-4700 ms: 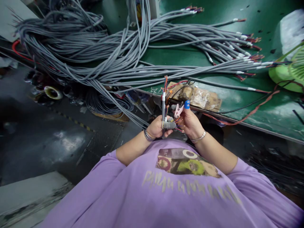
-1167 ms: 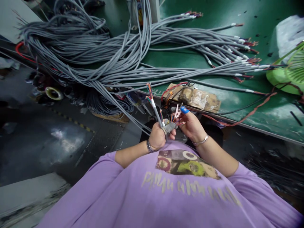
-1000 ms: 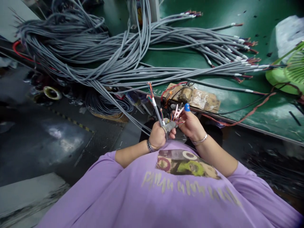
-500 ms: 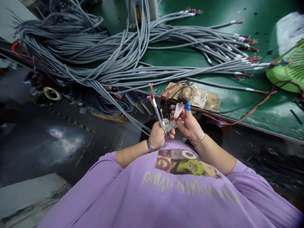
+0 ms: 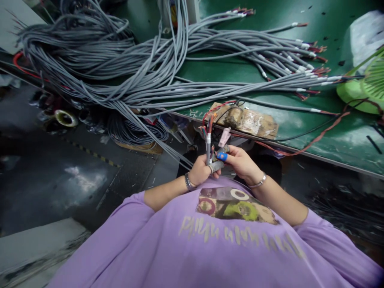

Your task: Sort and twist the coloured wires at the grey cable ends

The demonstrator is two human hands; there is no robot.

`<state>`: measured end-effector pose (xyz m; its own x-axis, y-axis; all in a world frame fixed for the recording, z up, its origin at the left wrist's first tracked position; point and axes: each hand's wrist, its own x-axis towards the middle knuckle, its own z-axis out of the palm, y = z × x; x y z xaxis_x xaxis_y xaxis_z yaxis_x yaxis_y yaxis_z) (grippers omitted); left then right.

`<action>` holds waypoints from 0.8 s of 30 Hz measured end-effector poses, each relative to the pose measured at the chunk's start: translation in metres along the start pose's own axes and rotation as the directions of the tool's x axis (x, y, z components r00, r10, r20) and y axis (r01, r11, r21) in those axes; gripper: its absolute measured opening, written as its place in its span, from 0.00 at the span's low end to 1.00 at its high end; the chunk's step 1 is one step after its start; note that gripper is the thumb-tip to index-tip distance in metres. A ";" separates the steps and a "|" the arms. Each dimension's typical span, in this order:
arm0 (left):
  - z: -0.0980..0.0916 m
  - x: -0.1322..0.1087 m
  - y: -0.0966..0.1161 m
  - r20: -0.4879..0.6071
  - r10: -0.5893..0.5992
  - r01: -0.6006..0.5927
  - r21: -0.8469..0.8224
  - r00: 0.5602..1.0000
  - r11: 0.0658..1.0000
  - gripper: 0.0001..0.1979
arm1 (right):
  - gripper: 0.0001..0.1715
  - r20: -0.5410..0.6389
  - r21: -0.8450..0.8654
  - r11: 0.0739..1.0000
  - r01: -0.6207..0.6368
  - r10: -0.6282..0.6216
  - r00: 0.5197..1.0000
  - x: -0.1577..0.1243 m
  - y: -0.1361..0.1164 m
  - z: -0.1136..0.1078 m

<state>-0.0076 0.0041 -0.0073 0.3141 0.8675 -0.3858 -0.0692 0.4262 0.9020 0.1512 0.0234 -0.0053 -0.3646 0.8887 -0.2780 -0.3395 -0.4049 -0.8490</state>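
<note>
Close to my chest, my left hand is closed around the end of a grey cable, whose coloured wires point upward past the thumb. The thumb wears a grey covering. My right hand is pinched at the wires just beside it, with a blue band on one digit and a grey covering on another. A pale pink piece sticks up above the right fingertips; how it is held cannot be made out. The wire ends between my fingers are mostly hidden.
Many grey cables with stripped ends lie across the green table. At its near edge rests a taped block; a green fan stands at the right. Below the table at left are a cable coil and a yellow ring.
My right thumb, which was raised, has come down onto the wires. The grey cable in my left hand stands more upright, and the pale pink piece sits slightly lower.
</note>
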 end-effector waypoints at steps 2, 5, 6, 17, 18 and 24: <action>0.000 0.001 0.002 0.044 -0.039 0.039 0.014 0.998 0.999 0.19 | 0.19 0.005 -0.028 0.999 0.021 -0.021 1.000 0.000 0.000 0.002; 0.000 0.002 0.002 0.028 -0.056 0.057 -0.030 0.998 0.998 0.19 | 0.20 -0.053 -0.017 0.998 0.054 -0.055 0.997 0.002 0.000 -0.001; 0.000 0.002 0.002 0.007 -0.051 0.051 -0.054 0.999 0.997 0.20 | 0.20 -0.067 0.002 0.999 0.050 -0.050 0.997 0.003 0.000 -0.002; 0.004 0.004 0.003 -0.067 -0.032 0.024 -0.111 0.997 0.994 0.22 | 0.21 -0.038 0.010 1.000 -0.019 0.019 0.999 0.003 0.004 -0.001; 0.004 0.004 0.003 -0.073 -0.030 0.022 -0.108 0.997 0.994 0.22 | 0.21 -0.055 0.016 1.000 -0.012 0.013 0.998 0.004 0.005 0.000; 0.002 0.002 0.004 -0.108 -0.014 -0.006 -0.183 0.994 0.983 0.22 | 0.19 -0.166 0.120 0.993 -0.006 0.026 0.986 0.008 0.007 -0.005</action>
<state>-0.0054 0.0068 -0.0037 0.2112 0.8841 -0.4169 -0.2432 0.4606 0.8536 0.1504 0.0286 -0.0156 -0.2245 0.9012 -0.3707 -0.4386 -0.4331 -0.7874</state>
